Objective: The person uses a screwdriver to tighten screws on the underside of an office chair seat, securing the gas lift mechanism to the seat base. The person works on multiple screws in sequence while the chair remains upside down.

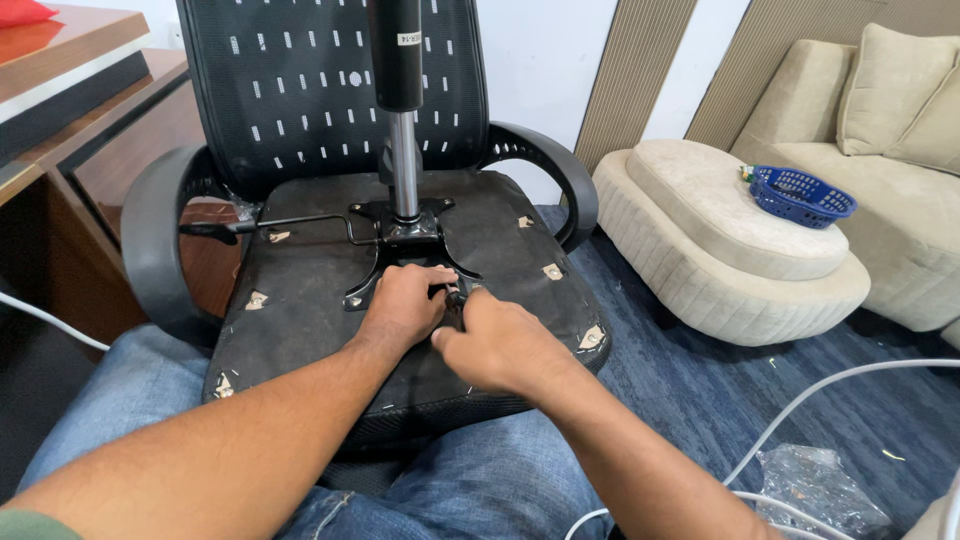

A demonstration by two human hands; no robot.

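Chair: black mesh-backed office chair upturned on lap, seat underside up.
Plate: black metal mechanism plate at seat centre, under chrome gas cylinder.
Basket: blue plastic basket on beige ottoman, right of chair.
Wrapper: crumpled clear plastic bag on floor, right of chair.
Label: small white tag on cylinder's black sleeve.
Left hand: curled, touching plate's near edge.
Right hand: fingers pinched on small dark part at plate edge; part unclear.

Chair: lies upside down on the person's lap, its backrest standing behind the seat.
Mechanism plate: on the seat underside, in the middle; gas cylinder stands up from it.
Lever: runs left from the plate.
Left hand: on the plate's near edge.
Right hand: just right of it, touching.
Ottoman: right of the chair; basket on it.
Sofa: behind the ottoman.
Desk: left of the chair.
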